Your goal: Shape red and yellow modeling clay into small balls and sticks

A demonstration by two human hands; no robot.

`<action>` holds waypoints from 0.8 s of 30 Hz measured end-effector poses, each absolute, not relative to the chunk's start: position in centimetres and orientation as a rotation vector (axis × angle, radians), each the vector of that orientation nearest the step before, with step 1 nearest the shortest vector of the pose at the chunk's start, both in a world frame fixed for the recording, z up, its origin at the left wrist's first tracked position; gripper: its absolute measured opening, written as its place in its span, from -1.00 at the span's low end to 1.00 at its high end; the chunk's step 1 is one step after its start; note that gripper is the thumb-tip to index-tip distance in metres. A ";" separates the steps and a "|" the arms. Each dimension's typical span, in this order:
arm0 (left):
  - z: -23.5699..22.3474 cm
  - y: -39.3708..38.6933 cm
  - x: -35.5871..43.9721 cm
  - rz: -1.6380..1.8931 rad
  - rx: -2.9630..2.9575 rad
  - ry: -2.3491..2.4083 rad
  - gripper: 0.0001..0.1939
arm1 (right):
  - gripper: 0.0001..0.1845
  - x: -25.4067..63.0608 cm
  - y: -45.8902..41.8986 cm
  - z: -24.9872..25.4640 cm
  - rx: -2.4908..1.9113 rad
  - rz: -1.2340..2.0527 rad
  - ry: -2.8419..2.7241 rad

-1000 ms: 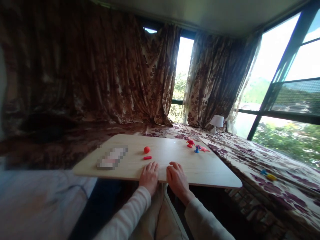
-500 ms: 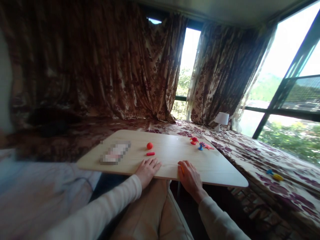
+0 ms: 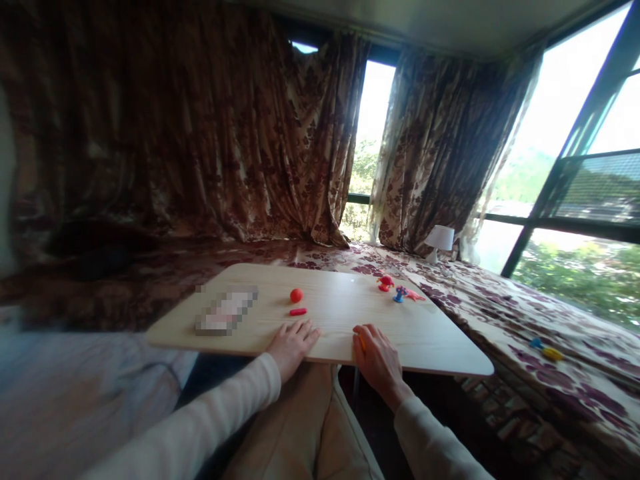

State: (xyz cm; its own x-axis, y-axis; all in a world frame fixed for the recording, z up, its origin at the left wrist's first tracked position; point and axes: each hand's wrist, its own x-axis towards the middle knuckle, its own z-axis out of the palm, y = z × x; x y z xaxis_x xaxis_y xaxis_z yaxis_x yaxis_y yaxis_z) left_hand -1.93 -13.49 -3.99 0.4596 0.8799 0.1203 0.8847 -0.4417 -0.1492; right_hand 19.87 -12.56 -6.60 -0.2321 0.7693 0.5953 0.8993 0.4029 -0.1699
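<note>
My left hand [image 3: 294,345] lies palm down at the near edge of the table [image 3: 340,320], fingers stretched out and holding nothing. Just beyond its fingertips is a small red stick-like piece [image 3: 298,312], with a red ball [image 3: 297,295] behind it. My right hand [image 3: 376,352] rests on the same edge, its fingers curled over a small orange piece [image 3: 363,342]. Most of that piece is hidden, so its kind does not show. Beyond the right hand, a red figure on a base [image 3: 385,283], a blue figure [image 3: 399,294] and a pinkish-red toy [image 3: 415,295] stand close together.
A flat item, blurred out [image 3: 227,311], lies on the table's left side. To the right, a blue and yellow toy [image 3: 549,351] sits on the flower-patterned cover [image 3: 500,313]. A white lamp [image 3: 440,240] stands at the back by the curtains [image 3: 420,153].
The view has shifted slightly, moving the scene a little left and down. Both hands and the toys keep their places on the table.
</note>
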 end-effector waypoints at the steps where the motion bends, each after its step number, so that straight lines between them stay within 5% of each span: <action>1: -4.0 -13.5 -1.9 -0.031 -2.519 -1.538 -0.41 | -0.76 19.9 -12.5 -6.6 -1.416 -0.276 -2.053; 24: -3.2 -14.0 -1.5 -0.011 -2.539 -1.579 -0.38 | -0.77 19.8 -12.7 -6.4 -1.394 -0.263 -2.044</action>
